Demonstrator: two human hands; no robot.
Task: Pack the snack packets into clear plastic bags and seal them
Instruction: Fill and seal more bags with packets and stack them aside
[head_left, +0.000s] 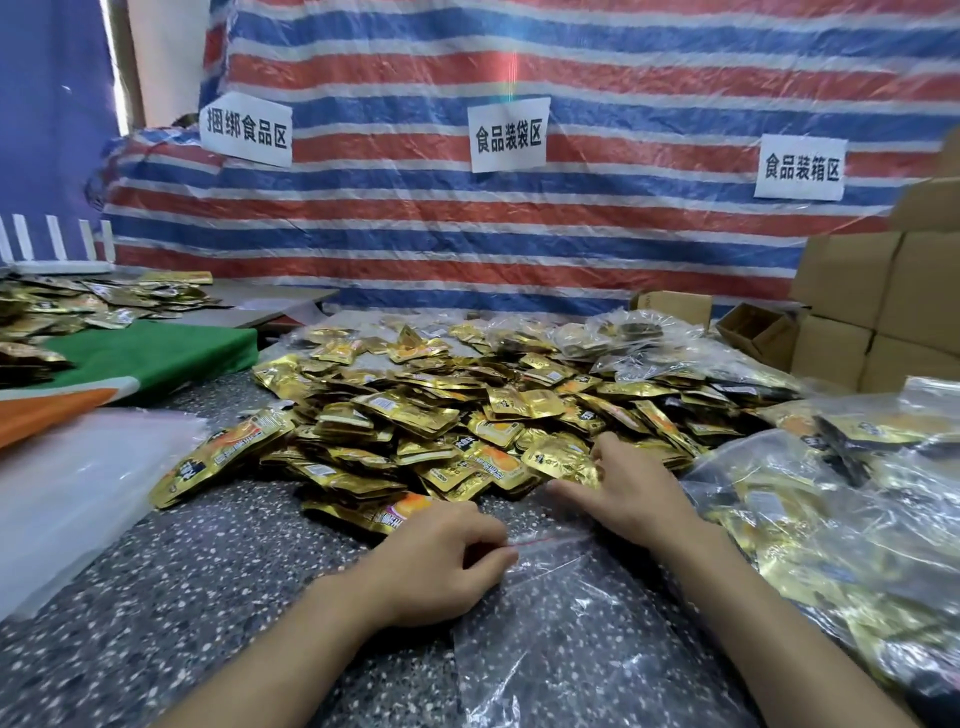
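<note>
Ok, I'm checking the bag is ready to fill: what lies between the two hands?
Head view: the red-striped mouth of the clear bag lies between left hand and right hand, on the speckled table.

A speckled table (182, 571) carries a heap of gold snack packets (441, 410), filled bags (831, 493) and an empty clear bag (571, 623)

Left hand (441, 558) pinches clear bag (571, 639); right hand (636, 496) touches gold packets (441, 415).

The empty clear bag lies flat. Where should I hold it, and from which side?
Pinch the edge with the red strip, coming from the pile side: the bag lies flat, mouth toward the pile. The left hand pinches its left end.
</note>
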